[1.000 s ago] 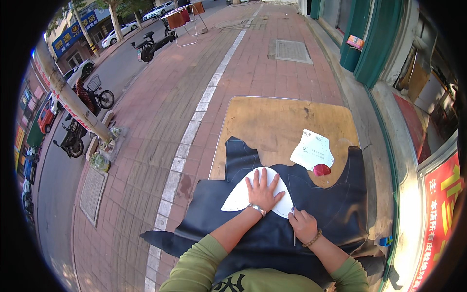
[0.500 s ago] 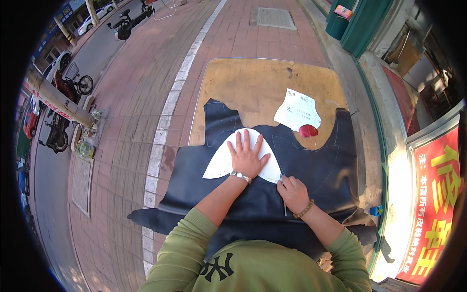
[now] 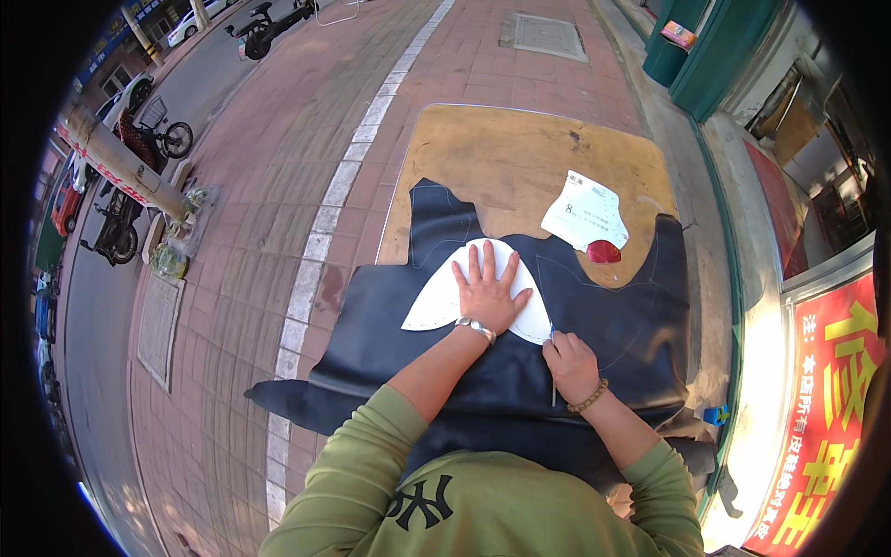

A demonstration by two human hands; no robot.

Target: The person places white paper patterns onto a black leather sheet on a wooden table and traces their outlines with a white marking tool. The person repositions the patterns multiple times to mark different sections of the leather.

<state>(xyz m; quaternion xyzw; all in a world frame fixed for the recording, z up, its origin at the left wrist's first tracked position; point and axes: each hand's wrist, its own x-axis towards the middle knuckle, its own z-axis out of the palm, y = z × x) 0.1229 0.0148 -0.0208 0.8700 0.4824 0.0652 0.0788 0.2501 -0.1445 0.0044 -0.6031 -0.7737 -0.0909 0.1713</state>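
My left hand [image 3: 487,297] lies flat with fingers spread on a white curved pattern piece [image 3: 430,302], pressing it onto a large sheet of black leather-like material [image 3: 371,320]. Thin pale lines run across the black sheet. At the pattern's lower right corner, my right hand [image 3: 572,368] is closed around a slim pen-like tool [image 3: 554,394]. Its tip meets the pattern's right edge, and its thin rear end sticks out below the hand. Fingers partly hide the tool, so its exact kind is unclear.
The sheet drapes over a worn wooden table [image 3: 520,139]. Farther back on it lie another white pattern piece [image 3: 580,209] with print and a small red object [image 3: 603,252]. A red sign [image 3: 826,408] stands at right; a pole [image 3: 121,167] and parked bikes are left.
The view has shifted, so the table and sheet sit farther right and slightly higher. Both hands keep nearly the same places on the pattern piece.
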